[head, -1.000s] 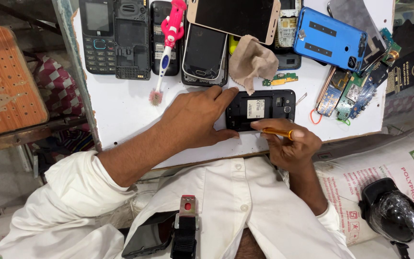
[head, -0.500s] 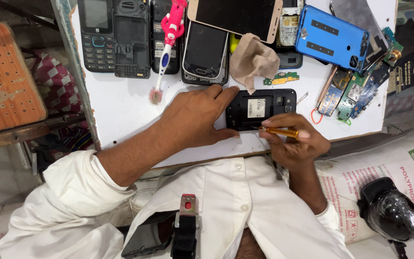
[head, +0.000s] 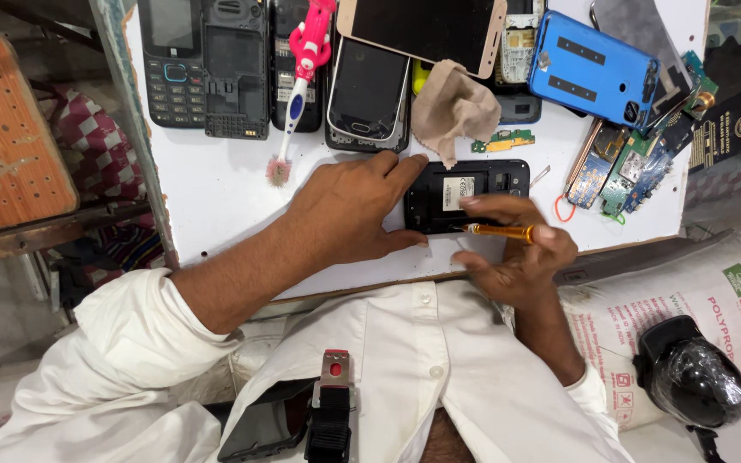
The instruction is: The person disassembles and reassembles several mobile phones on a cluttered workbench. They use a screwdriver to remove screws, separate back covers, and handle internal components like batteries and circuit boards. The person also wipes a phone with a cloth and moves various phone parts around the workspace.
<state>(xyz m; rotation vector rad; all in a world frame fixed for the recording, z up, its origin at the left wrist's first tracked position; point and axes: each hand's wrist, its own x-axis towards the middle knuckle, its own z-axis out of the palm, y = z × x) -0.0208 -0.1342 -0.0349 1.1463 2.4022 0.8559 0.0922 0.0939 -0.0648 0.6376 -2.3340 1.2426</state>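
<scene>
Head view: left hand (head: 349,210) lay spread flat on the white worktop (head: 216,193), fingertips pressed against the left end of the opened black phone (head: 466,195), same as half a second before. Right hand (head: 516,257) pinched a yellow screwdriver (head: 499,231), now laid nearly level with its tip at the phone's lower edge; earlier held closer to the hand. Toothbrush (head: 300,86), tan cloth (head: 454,110) and blue phone (head: 592,69) stayed put behind.

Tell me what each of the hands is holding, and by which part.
The right hand pinches a yellow screwdriver along its handle. The left hand grips nothing, resting flat against the left end of the opened black phone.
</scene>
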